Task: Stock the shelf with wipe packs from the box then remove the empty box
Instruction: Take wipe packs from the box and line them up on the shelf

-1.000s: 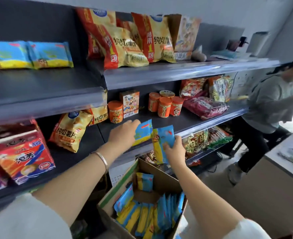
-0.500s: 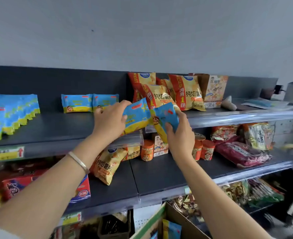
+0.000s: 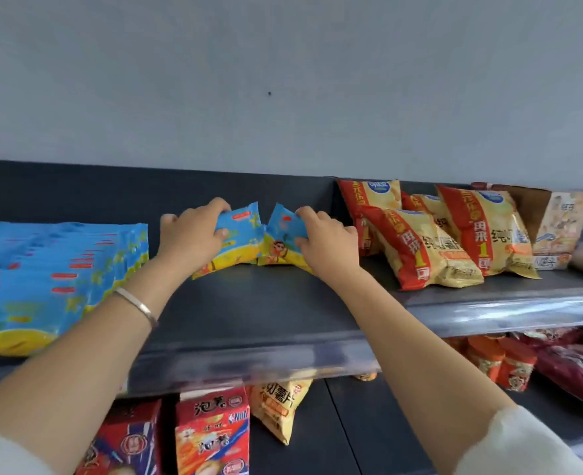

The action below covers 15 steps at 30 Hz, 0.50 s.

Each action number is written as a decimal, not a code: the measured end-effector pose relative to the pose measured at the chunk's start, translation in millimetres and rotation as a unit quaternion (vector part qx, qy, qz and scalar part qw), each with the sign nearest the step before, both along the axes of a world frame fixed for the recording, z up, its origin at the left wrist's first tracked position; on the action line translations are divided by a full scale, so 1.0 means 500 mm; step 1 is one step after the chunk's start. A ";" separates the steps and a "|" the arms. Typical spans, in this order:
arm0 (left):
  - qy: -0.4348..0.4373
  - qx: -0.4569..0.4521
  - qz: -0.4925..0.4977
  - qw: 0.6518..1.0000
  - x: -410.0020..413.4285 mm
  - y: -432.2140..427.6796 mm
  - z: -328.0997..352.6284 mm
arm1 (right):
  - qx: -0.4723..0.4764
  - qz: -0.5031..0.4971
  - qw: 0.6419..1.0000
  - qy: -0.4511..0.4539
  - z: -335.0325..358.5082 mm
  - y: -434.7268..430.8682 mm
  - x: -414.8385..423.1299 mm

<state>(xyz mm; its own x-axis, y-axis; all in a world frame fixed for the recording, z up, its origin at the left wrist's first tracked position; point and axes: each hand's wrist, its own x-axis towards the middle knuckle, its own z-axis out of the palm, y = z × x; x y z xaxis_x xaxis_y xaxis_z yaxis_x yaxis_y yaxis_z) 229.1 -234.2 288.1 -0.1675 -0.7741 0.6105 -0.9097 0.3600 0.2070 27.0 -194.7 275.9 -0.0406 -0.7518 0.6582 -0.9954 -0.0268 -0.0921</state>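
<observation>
Well, we are partway: our left hand curls its fingers round one wipe pack and our right hand round another pack, both touching the shelf just left of the chip bags. A full row of packs stands farther left; the box is out of view.

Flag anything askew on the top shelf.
Nothing damaged or spilled. The chip bags lie slumped over one another, unlike the neat wipe pack row. The left hand holds the left pack and the right hand the right pack, both tilted.
</observation>
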 end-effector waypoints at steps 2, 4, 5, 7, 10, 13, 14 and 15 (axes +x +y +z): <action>-0.034 0.020 0.006 0.999 0.016 -0.059 -0.015 | 0.044 -0.001 0.999 0.031 -0.016 -0.056 0.004; -0.074 0.040 0.009 0.996 0.024 -0.109 -0.036 | 0.079 -0.007 0.995 0.057 -0.035 -0.106 0.002; -0.093 0.053 0.009 0.994 0.026 -0.130 -0.047 | 0.094 -0.011 0.993 0.065 -0.042 -0.129 -0.001; -0.117 0.078 0.005 0.990 0.026 -0.166 -0.069 | 0.124 -0.016 0.989 0.074 -0.053 -0.168 -0.009; -0.132 0.075 0.000 0.988 0.023 -0.216 -0.093 | 0.168 -0.021 0.981 0.097 -0.055 -0.217 -0.023; -0.135 0.055 -0.019 0.989 0.017 -0.251 -0.100 | 0.202 -0.005 0.974 0.100 -0.052 -0.260 -0.030; -0.139 0.047 -0.027 0.989 0.015 -0.260 -0.101 | 0.210 0.004 0.973 0.095 -0.051 -0.272 -0.031; -0.145 0.038 -0.034 0.988 0.013 -0.268 -0.102 | 0.216 0.013 0.972 0.091 -0.050 -0.284 -0.032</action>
